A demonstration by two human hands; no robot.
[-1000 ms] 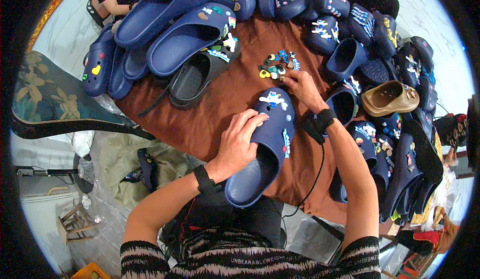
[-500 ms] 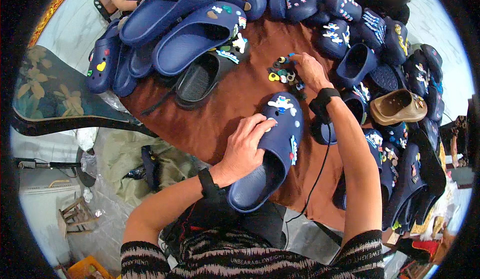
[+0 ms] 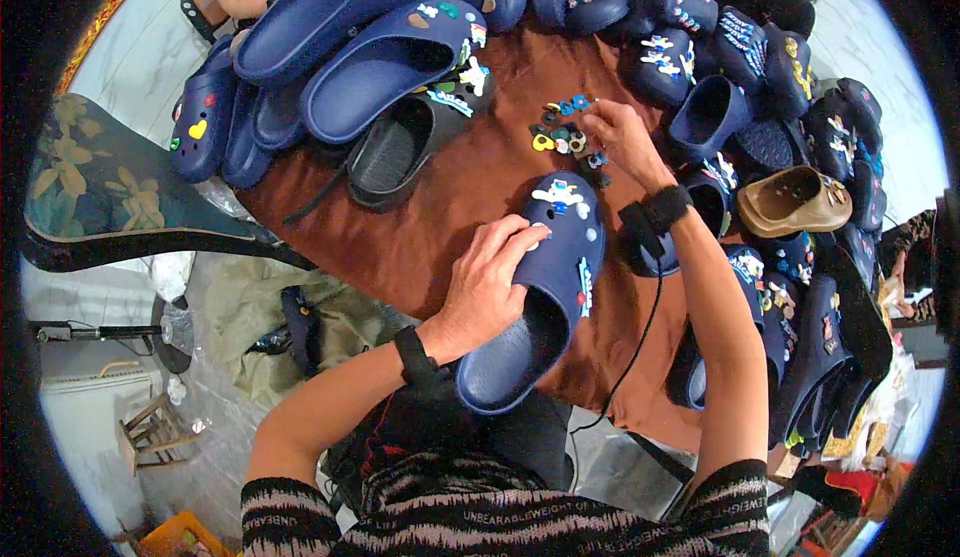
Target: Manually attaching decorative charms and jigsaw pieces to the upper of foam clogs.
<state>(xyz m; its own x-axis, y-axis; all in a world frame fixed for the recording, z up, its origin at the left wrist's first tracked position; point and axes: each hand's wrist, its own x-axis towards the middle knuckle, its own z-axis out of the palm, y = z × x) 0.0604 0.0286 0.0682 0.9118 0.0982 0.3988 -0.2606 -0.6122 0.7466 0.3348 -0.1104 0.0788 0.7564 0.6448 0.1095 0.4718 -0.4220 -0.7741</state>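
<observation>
A dark blue clog (image 3: 548,272) lies on the brown cloth (image 3: 390,257) in front of me, its toe pointing away. White and blue charms decorate its upper. My left hand (image 3: 482,282) grips the clog from its left side, thumb and fingers closed over the upper next to a small white charm. Beyond the toe, a small pile of loose shoe charms (image 3: 560,142) in yellow, black, blue and white lies on the cloth. At the pile's right edge, my right hand (image 3: 625,142) has its fingers bent together; whatever is between the fingertips is hidden.
Decorated blue clogs (image 3: 390,67) are heaped at the far left, beside a black clog (image 3: 395,152). More clogs line the right side, among them a tan one (image 3: 795,202). A black cable (image 3: 640,357) hangs from my right wrist. Other people sit beyond the table.
My right hand has drawn slightly back from the top of the charm pile, its fingers now more curled. My left hand keeps its hold on the clog.
</observation>
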